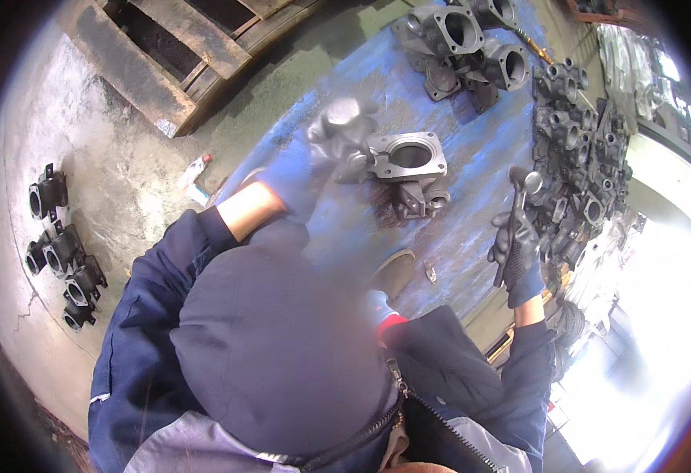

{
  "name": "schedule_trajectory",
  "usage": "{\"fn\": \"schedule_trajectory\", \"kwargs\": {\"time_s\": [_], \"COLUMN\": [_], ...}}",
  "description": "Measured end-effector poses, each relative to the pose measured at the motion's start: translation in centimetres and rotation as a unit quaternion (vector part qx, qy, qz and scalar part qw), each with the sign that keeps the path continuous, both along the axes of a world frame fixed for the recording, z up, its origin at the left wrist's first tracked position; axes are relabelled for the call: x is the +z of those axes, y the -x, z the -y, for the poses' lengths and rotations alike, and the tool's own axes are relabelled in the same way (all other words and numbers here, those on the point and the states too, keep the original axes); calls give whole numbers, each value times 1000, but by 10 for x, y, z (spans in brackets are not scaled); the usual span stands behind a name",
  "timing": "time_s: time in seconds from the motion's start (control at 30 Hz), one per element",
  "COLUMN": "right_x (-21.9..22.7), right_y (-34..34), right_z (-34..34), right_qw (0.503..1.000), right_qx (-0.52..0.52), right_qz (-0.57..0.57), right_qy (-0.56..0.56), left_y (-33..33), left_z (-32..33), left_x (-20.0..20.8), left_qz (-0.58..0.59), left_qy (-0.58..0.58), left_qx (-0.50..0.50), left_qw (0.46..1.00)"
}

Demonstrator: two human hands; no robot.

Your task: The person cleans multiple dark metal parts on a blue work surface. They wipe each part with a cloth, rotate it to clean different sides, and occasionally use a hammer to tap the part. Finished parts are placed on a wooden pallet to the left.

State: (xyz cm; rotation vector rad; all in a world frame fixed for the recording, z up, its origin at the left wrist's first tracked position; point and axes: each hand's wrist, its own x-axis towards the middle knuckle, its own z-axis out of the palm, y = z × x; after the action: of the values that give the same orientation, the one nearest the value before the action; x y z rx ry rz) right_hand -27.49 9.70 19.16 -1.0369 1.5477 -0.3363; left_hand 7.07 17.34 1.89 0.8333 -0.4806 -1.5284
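Observation:
A grey metal casting [435,160] with a square flange, a large round bore and corner holes stands on the blue, worn work surface [345,236]. Its lower part, with a short pipe end, shows beneath the flange. My left hand [341,142], in a grey-and-blue glove, is closed at the flange's left edge; motion smears it, and a shiny round patch on it cannot be made out. To the right, my right hand [517,248], gloved too, grips a hammer [521,201]. The hammer's head points up and away from me, apart from the casting.
Several larger castings [460,35] stand at the far end. A heap of dark castings [578,158] lines the right side. A wooden pallet [140,71] lies far left, and black castings [63,248] sit on the left floor. A small scrap [431,273] lies nearby.

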Motion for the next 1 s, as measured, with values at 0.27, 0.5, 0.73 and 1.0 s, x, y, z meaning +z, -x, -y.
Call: {"fn": "schedule_trajectory", "kwargs": {"time_s": [0.27, 0.5, 0.73, 1.0], "right_x": [44, 19, 38, 45], "right_y": [-120, -169, -203, -215], "right_z": [-15, -47, -69, -85], "right_qw": [984, 974, 929, 831], "right_qx": [101, 80, 213, 188], "right_qz": [27, 27, -78, -5], "right_qy": [147, 208, 293, 523], "left_y": [4, 10, 15, 14], "left_z": [-6, -4, 8, 7], "left_x": [1, -3, -7, -7], "left_qz": [-119, 13, 222, 143], "left_qy": [-131, -128, 147, 12], "left_qx": [13, -63, 8, -75], "left_qw": [984, 990, 964, 987]}}
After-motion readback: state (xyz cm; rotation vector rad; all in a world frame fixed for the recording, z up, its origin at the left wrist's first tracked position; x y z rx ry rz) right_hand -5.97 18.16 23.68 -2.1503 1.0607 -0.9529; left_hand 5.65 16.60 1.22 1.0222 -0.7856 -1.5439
